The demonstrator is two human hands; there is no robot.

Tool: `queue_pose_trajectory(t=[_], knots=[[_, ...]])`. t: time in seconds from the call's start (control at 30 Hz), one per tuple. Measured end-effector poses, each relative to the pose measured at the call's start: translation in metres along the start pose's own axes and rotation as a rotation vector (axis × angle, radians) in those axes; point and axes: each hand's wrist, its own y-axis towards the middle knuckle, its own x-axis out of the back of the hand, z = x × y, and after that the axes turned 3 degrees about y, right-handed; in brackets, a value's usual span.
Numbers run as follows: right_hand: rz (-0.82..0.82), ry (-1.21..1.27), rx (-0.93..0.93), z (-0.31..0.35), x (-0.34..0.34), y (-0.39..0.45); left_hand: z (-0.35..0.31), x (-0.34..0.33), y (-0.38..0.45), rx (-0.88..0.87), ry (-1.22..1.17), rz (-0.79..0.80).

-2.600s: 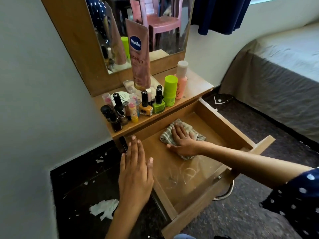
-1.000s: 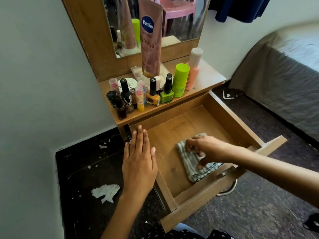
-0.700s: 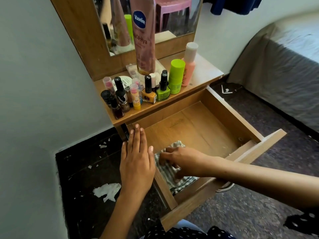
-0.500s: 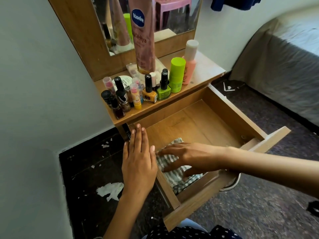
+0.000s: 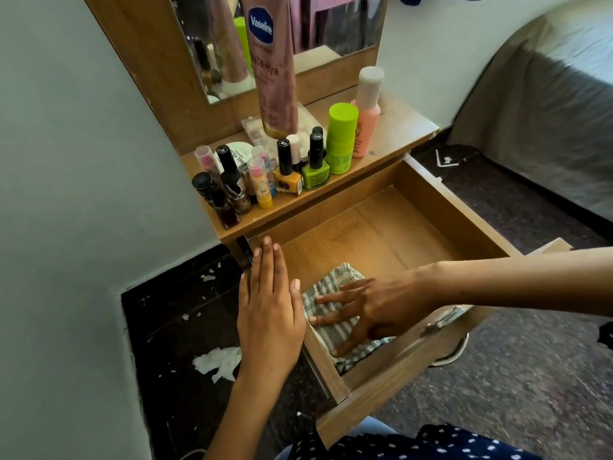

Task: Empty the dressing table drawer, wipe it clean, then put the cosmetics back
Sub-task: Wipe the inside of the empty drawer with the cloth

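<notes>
Under the flat, spread right hand point(image 5: 381, 307), the striped cloth point(image 5: 331, 290) lies in the drawer's point(image 5: 447, 210) front-left corner.

Drawer point(image 5: 457, 220): light wood, pulled fully out from under the table top, floor bare except for the cloth. Cloth point(image 5: 326, 287): grey-and-white striped, crumpled flat, lying in the near-left corner against the left wall. Cosmetics grouped upright on the table top point(image 5: 398, 127) behind the drawer: tall pink Vaseline tube point(image 5: 270, 68) against the mirror, green canister point(image 5: 341, 137), peach bottle point(image 5: 366, 114) with a white cap, yellow polish point(image 5: 287, 175), green polish point(image 5: 315, 166), dark polish bottles point(image 5: 229, 190) at left, lip balms point(image 5: 260, 184) among them.
</notes>
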Motion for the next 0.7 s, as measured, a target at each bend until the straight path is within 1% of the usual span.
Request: queue_pose_trajectory(t=[0.03, 0.1, 0.17, 0.23, 0.3, 0.4, 0.5, 0.6, 0.63, 0.7], knots=[[0.023, 0.022, -0.008, -0.003, -0.001, 0.000, 0.000, 0.000, 0.000, 0.001, -0.001, 0.002], [-0.009, 0.071, -0.100, -0.006, 0.006, 0.003, -0.001, 0.000, 0.000, 0.001, -0.012, 0.002], [-0.037, 0.060, -0.186, -0.014, 0.011, 0.006, -0.002, 0.000, 0.000, 0.000, -0.019, -0.001], [-0.082, 0.099, -0.234, -0.019, 0.017, 0.013, -0.002, 0.001, 0.000, 0.001, -0.016, -0.004], [-0.123, 0.179, -0.236, -0.020, 0.022, 0.015, -0.002, 0.001, 0.000, -0.001, -0.016, -0.008], [-0.110, 0.260, -0.213, -0.010, 0.016, 0.012, -0.001, 0.000, 0.000, 0.000, -0.024, -0.008], [-0.046, 0.354, -0.191, 0.005, 0.008, 0.005, 0.000, 0.000, 0.001, 0.000, -0.023, -0.012], [0.018, 0.384, -0.196, 0.010, 0.010, -0.002, 0.000, 0.000, 0.001, -0.004, -0.007, -0.008], [0.010, 0.416, -0.203, 0.011, 0.013, -0.004, -0.001, 0.000, 0.001, -0.007, 0.005, -0.003], [-0.095, 0.514, -0.248, 0.012, 0.020, -0.006, 0.001, 0.001, 0.001, -0.022, 0.055, 0.001]])
